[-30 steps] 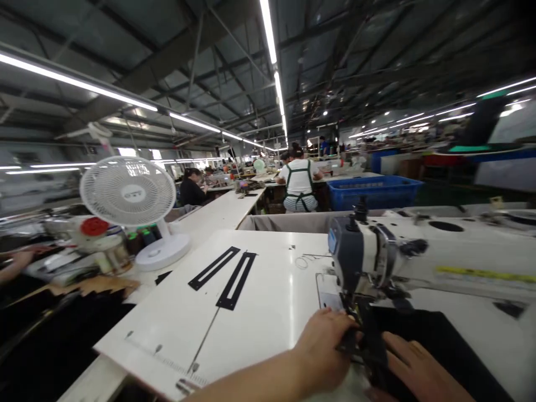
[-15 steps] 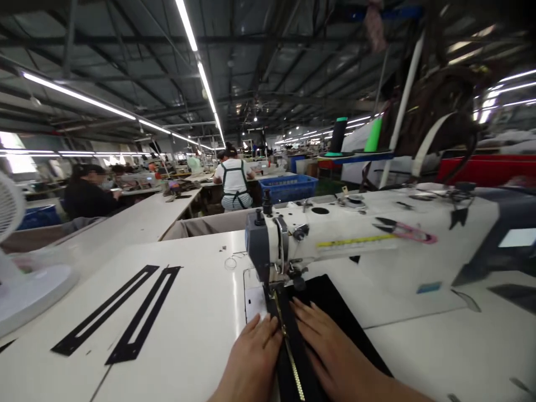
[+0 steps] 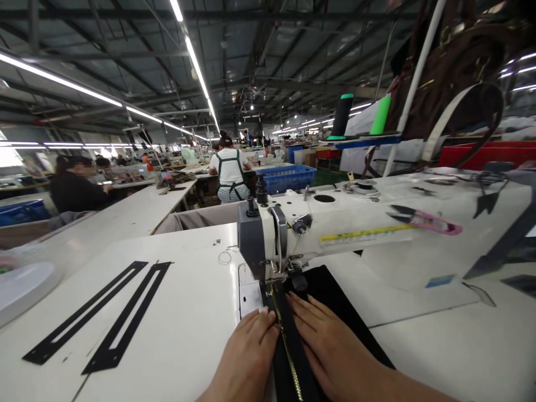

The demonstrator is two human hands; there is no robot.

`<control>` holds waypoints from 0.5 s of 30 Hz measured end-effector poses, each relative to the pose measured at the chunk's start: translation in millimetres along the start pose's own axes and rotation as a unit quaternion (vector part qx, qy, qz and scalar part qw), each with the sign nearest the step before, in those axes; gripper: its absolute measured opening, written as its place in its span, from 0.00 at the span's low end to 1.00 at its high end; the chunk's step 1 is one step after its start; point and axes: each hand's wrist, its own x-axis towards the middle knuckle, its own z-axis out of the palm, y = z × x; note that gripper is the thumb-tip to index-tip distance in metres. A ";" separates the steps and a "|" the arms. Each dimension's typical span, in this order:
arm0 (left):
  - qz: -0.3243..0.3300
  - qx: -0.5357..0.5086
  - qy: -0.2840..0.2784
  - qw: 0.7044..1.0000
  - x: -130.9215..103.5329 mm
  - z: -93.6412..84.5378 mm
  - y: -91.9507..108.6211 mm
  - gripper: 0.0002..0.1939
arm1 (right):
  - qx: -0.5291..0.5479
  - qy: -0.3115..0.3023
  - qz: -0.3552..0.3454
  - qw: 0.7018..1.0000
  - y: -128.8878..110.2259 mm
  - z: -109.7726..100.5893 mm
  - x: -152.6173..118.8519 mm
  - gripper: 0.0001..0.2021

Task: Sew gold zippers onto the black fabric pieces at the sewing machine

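Note:
Black fabric (image 3: 324, 285) with a gold-toothed zipper (image 3: 288, 349) running along it lies under the needle area of a white sewing machine (image 3: 368, 234). My left hand (image 3: 251, 346) rests on the left edge of the fabric, fingers stretched forward beside the zipper. On the other side of the zipper my right hand (image 3: 326, 340) lies flat on the fabric, fingers extended toward the presser foot. Both hands press from above, just in front of the machine head (image 3: 255, 240). The undersides of the fingers are hidden.
Two black slotted frame pieces (image 3: 129, 318) lie on the white table (image 3: 188, 346) to the left. Pink-handled thread snips (image 3: 435, 221) rest against the machine arm. Thread cones (image 3: 381, 115) stand behind it. A white fan base (image 3: 25, 290) is far left; a co-worker (image 3: 230, 173) sits ahead.
The view has shifted slightly, and the fan's head has left the frame at the left. Both hands keep nearly the same places on the fabric beside the zipper.

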 end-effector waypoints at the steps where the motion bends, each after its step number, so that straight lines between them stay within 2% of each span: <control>1: -0.006 -0.005 -0.006 1.000 1.5 0.3 -0.9 0.13 | -0.003 0.004 0.002 1.000 1.1 1.7 1.0 0.26; 8: -0.021 -0.010 -0.024 0.999 7.6 5.9 -10.1 0.12 | 0.034 0.065 0.002 0.997 11.0 10.0 11.1 0.26; 13: -0.103 -0.065 -0.053 0.991 9.0 14.7 -16.8 0.13 | 0.072 0.082 -0.014 0.994 18.5 12.2 20.9 0.23; 15: -0.123 -0.087 -0.043 0.988 11.1 16.5 -19.2 0.13 | 0.089 0.085 -0.009 0.992 21.0 13.0 24.2 0.21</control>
